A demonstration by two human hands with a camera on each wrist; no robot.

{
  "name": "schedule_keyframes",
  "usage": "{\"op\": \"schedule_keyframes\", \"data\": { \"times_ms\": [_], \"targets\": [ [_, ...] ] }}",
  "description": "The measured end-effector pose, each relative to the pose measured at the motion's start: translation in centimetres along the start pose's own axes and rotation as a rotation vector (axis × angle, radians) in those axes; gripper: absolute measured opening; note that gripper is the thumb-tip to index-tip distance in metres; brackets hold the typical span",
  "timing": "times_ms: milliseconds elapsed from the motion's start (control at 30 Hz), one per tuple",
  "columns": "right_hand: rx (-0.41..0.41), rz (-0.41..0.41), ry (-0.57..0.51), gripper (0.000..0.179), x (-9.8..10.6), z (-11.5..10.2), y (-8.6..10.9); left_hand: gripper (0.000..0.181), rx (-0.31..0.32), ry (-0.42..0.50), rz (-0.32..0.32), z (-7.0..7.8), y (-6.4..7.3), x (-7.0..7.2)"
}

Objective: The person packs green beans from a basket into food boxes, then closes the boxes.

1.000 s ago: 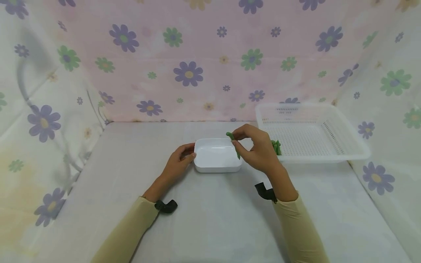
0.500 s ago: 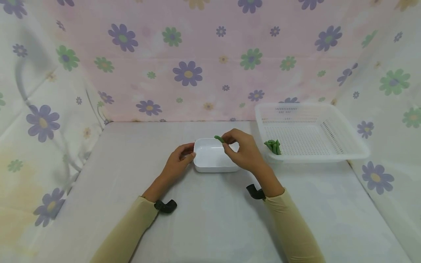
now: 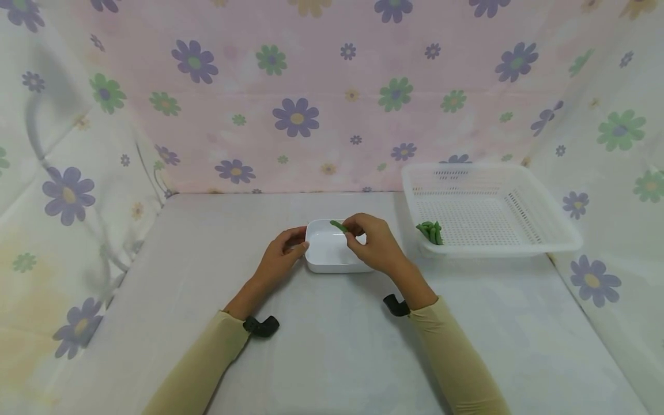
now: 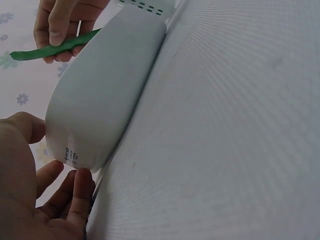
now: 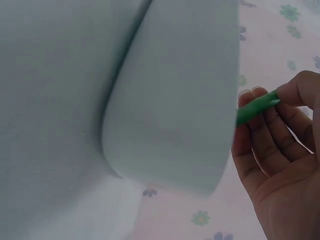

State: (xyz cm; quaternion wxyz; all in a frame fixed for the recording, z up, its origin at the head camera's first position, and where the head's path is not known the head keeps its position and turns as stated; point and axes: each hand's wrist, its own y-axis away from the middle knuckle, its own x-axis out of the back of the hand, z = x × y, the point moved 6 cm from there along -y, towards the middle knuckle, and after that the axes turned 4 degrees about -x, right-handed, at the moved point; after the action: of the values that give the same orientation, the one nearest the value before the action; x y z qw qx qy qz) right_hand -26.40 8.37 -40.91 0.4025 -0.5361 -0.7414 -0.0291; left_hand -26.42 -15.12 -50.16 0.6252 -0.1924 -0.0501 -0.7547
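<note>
In the head view, a small white rectangular dish [image 3: 328, 255] stands mid-table. My left hand [image 3: 280, 252] holds its left end, the thumb at the near corner and fingers farther back; the left wrist view shows these fingertips against the dish wall [image 4: 107, 85]. Over the dish's right side, my right hand [image 3: 374, 243] pinches a slim green bean [image 3: 338, 226] between thumb and fingers. One end of the bean [image 4: 37, 53] sticks out beyond the fingers in the left wrist view. From the right wrist, part of the bean [image 5: 257, 107] is hidden behind the dish.
To the right stands a white perforated plastic basket [image 3: 498, 250], with several green beans [image 3: 430, 231] heaped in its near left corner. A pale cloth covers the table [image 3: 321, 346]. Flower-patterned curtains [image 3: 332, 75] enclose the back and sides.
My right hand has moved left and slightly down with the green bean, from the basket side to over the dish. The left hand stays at the dish's left end.
</note>
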Motion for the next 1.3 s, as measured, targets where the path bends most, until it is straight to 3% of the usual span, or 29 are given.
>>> {"op": "schedule_keyframes", "data": {
  "times_ms": [367, 767, 900, 1000, 1067, 1300],
  "targets": [
    [-0.058, -0.059, 0.008, 0.019, -1.0, 0.9, 0.0, 0.050, 0.003, 0.006, -0.004, 0.2, 0.0, 0.0],
    [-0.160, -0.153, 0.091, 0.022, -2.2, 2.0, 0.0, 0.051, 0.006, 0.035, 0.004, 0.2, 0.0, -0.1],
    [-0.169, -0.169, 0.092, 0.021, -2.6, 2.1, 0.0, 0.049, 0.008, 0.016, 0.000, 1.2, 0.3, -0.1],
    [-0.185, -0.177, 0.094, 0.022, -2.8, 2.2, 0.0, 0.048, 0.003, 0.005, -0.003, 1.1, 0.3, 0.0],
    [-0.196, -0.184, 0.099, 0.021, -2.9, 2.3, 0.0, 0.048, 0.004, 0.002, -0.002, 0.2, 0.1, 0.0],
    [-0.209, -0.200, 0.102, 0.019, -2.9, 2.3, 0.0, 0.048, -0.005, 0.003, 0.002, 0.1, 0.0, 0.1]
  ]
}}
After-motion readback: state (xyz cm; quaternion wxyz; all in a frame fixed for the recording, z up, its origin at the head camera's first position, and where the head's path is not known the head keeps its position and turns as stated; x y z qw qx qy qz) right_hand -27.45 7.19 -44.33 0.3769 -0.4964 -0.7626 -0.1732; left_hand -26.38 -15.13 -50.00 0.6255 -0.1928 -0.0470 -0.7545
